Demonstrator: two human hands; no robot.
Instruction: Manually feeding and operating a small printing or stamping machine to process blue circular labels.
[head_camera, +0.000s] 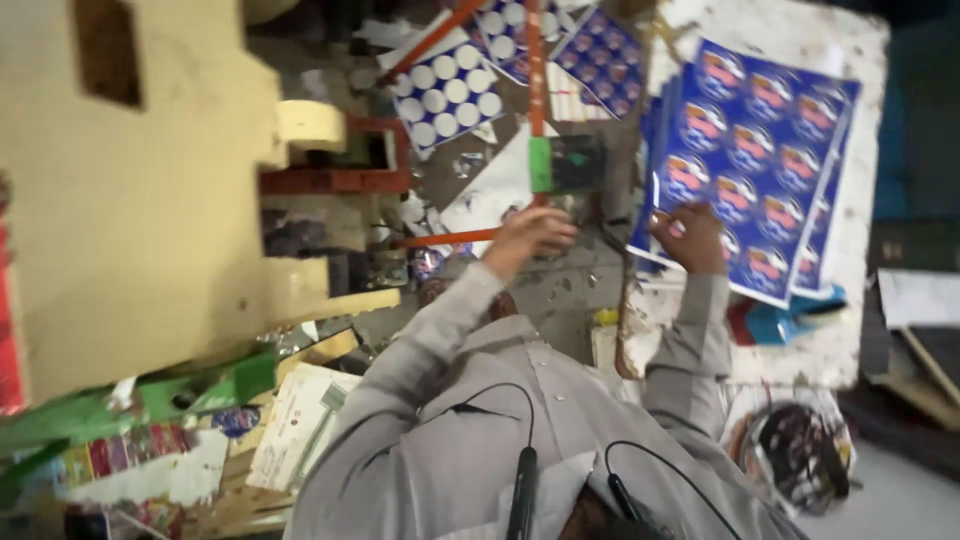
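Your right hand (690, 235) pinches the top blue printed sheet (755, 150); your left hand (528, 235) rests curled by the punched sheet (450, 95). Lift cleanly.

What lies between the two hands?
In the head view, only dark, stained table shows between the left hand and the right hand, which touches the blue sheets.

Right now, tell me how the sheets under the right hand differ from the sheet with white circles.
The blue printed sheets carry coloured round labels and lie stacked on a worn white board, touched by the right hand. The punched sheet shows blank white circles and lies beyond the left hand, untouched. Both are blue.
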